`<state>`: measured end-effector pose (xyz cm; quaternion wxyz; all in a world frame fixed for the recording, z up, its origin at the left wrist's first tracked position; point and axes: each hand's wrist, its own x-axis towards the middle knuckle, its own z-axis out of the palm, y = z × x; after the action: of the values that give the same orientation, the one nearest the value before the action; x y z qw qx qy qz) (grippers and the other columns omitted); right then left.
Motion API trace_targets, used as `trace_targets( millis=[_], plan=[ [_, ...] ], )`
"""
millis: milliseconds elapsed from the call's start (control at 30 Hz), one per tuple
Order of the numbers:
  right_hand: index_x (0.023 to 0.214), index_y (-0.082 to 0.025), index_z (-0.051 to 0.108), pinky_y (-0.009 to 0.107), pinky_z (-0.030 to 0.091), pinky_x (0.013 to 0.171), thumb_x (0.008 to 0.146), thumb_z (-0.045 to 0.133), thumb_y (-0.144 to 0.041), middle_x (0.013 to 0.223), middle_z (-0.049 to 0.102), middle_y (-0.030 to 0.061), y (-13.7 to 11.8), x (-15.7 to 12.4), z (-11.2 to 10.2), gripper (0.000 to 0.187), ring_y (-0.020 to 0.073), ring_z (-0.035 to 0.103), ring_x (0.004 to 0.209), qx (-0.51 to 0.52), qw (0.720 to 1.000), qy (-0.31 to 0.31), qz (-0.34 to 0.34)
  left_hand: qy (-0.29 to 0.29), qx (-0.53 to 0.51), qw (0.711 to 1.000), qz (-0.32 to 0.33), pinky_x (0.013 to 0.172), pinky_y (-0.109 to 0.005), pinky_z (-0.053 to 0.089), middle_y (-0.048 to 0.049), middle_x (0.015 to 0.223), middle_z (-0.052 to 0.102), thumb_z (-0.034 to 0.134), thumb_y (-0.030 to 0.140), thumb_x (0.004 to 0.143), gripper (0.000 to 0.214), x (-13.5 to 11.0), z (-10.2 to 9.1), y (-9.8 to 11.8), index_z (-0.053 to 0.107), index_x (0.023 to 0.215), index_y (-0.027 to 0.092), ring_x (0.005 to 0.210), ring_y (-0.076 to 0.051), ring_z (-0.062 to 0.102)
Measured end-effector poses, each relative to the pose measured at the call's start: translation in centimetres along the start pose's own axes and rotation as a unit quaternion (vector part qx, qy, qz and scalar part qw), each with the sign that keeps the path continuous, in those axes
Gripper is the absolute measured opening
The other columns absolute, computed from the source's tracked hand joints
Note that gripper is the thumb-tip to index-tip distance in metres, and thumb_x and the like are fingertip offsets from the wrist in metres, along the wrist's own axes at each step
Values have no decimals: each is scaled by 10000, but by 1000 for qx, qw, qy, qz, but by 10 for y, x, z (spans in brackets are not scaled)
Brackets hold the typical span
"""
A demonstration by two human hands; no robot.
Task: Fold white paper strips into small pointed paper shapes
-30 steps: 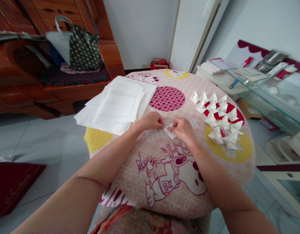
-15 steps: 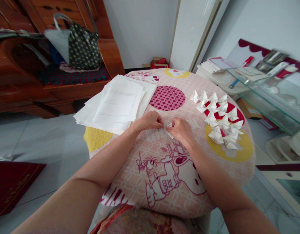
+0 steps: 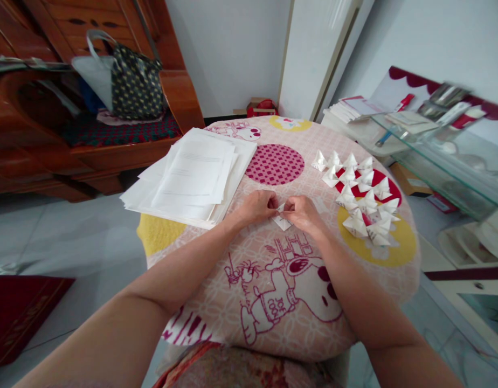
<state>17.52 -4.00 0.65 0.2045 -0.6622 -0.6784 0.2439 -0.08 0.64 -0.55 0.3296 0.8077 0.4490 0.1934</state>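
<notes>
A small folded piece of white paper (image 3: 282,222) is pinched between my two hands, low over the middle of the table. On its left side, my left hand (image 3: 260,205) has its fingers closed at the paper's upper edge. My right hand (image 3: 301,212) grips the other side with thumb and fingers. Part of the paper hides behind the fingertips. To the right stand several folded paper boats (image 3: 367,202) in rows. A stack of white paper sheets (image 3: 192,167) lies to the left of my hands.
The round table wears a pink cartoon-print tablecloth (image 3: 208,280). On the right, a glass shelf (image 3: 447,161) stands close to the table edge. A wooden bench (image 3: 128,148) with a dark patterned bag (image 3: 136,81) is at the back left. A red box (image 3: 26,315) lies on the floor.
My left hand has moved right, and both hands are now closer together on the paper. More of the paper shows below the fingers. The view has shifted slightly.
</notes>
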Motion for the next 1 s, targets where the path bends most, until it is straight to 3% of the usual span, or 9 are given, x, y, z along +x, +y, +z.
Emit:
trace_targets(
  millis=[200,500,733,867,1000],
  plan=[
    [641,-167,685,249,403,599,676,768,-119,636,671,-2,2,2,-5,102,143,599,635,40,999,-14,8,-33,10,999,-15,602,-239,382,35,660,632,711,130,706,92,3,-1,2,676,783,165,641,-120,567],
    [607,-174,665,239,406,546,662,724,-128,537,598,-30,16,-2,-18,93,130,569,548,25,998,-22,56,-28,11,999,-21,626,-248,389,27,695,644,747,95,696,192,3,-1,1,699,871,160,657,-125,567],
    [613,-177,634,222,372,443,674,686,-81,471,549,-45,20,-6,-28,125,113,529,423,41,993,-55,97,-28,23,999,-16,696,-248,428,-12,868,722,731,112,739,290,3,2,6,738,1024,166,756,-144,619],
    [621,-179,622,214,363,407,680,659,-55,443,543,-43,15,-8,-34,142,120,532,402,69,986,-73,131,-13,61,998,-19,652,-266,393,-32,849,711,769,192,751,219,8,8,13,746,965,151,733,-156,592],
    [636,-174,632,193,348,384,668,683,-52,444,546,-49,16,-12,-39,136,99,510,390,113,981,-75,140,-16,5,1000,-18,613,-257,371,0,738,664,774,200,741,122,12,9,9,709,830,148,664,-131,557]
  ],
)
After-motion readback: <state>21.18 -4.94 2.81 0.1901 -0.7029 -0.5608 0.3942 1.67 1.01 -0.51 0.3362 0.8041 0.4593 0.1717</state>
